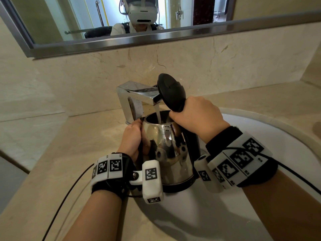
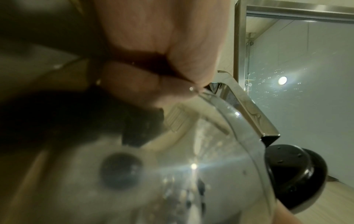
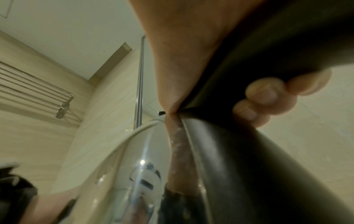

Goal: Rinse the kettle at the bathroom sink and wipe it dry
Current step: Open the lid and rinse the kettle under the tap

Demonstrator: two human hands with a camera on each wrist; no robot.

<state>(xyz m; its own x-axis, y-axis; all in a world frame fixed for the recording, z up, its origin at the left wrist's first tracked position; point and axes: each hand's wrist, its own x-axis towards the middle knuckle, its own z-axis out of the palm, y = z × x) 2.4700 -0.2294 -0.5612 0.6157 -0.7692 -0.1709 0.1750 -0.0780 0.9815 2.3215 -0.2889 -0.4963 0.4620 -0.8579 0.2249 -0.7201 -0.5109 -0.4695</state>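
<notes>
- Holding kettle [image 1: 166, 150] under running tap [image 1: 139, 94], lid [image 1: 171, 92] up.
- Right hand [image 1: 196, 117] grip wrapped round black handle [image 3: 239, 151].
- Left hand [image 1: 132, 138] grip clasped on steel body.

Faucet [image 1: 139, 96] and raised lid [image 1: 171, 93] crowd the kettle [image 1: 166, 145] mouth — open basin [image 1: 271, 136] lies rightward.

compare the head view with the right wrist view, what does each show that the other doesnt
Only the head view shows the faucet running water into the open kettle, the raised lid, the sink, the mirror and the left hand on the kettle's side.
Only the right wrist view shows a towel rack and the curled fingers.
Both show the right hand gripping the black handle.
</notes>
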